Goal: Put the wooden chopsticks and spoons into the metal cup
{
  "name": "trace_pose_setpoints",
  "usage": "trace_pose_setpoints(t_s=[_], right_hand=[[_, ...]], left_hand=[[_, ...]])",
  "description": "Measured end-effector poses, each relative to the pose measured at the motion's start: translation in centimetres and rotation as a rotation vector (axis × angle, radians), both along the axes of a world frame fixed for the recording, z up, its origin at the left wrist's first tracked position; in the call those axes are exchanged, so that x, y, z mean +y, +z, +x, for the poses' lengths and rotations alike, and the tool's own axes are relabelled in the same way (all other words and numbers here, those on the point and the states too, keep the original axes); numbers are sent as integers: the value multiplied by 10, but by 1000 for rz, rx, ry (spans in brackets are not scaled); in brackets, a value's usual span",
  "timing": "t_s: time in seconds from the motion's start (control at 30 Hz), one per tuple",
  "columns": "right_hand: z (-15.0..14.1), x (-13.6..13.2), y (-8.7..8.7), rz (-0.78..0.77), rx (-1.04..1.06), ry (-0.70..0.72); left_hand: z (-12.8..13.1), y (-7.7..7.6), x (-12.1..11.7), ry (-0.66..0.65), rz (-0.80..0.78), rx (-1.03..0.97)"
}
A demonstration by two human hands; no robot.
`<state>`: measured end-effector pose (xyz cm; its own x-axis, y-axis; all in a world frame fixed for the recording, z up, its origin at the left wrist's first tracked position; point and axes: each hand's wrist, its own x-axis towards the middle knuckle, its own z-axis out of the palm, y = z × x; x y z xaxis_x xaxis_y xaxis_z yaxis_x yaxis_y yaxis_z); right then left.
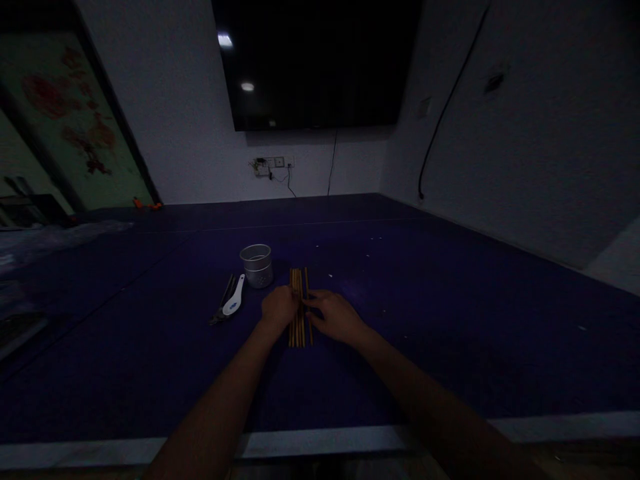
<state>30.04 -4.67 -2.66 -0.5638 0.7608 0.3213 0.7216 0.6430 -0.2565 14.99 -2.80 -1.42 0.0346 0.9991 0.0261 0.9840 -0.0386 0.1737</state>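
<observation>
Brown sticks [297,337] in a row on the purple tabletop [320,393], right of the metal cup [259,273] — likely light, stiff and prone to rolling, so best pinched near the middle. With the left hand [280,305] curled over the bunch, impossible to tell how firmly held; with the right hand [336,316] half open, fingers spread at the lone outer stick [311,333].

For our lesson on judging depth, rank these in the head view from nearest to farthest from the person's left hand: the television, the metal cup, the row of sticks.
1. Row of sticks: right at the left hand, partly covered by it.
2. Metal cup: just beyond, slightly left.
3. Television: far ahead, on the wall.
</observation>
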Motion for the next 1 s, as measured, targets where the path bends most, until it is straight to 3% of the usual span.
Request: trace_pose_setpoints(t_s=[0.17, 0.57, 1.0], right_hand=[[-1, 0, -1, 1, 15, -40], [-22, -10, 3, -92, -110, -319], [-20, -11, 9, -157, -107, -350]], left_hand=[[0, -1, 1, -2, -9, 3], [2, 3, -3, 0, 8, 4], [5, 10, -5, 26, 174, -101]])
